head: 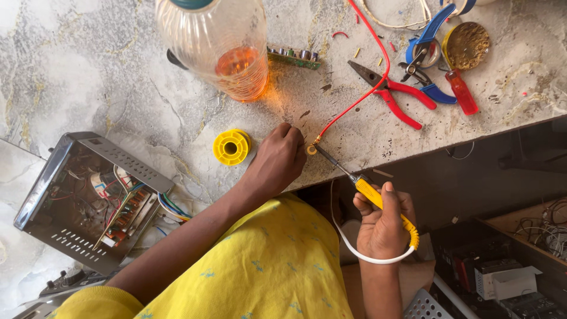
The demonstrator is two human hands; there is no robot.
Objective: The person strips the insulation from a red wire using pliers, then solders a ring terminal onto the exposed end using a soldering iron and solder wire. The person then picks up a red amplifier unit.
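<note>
While your right hand (384,227) grips the yellow soldering iron (378,198), its tip touches a small ring (311,150) at the end of the red wire (360,97) near the table edge. Your left hand (277,159) is curled shut, pinching that ring. A yellow solder spool (231,147) sits just beside it. Red pliers (393,94) lie farther back.

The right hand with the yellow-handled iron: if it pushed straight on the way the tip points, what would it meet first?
Probably the red wire's end, pinched by the left hand just ahead of the soldering iron held in the right hand.
</note>
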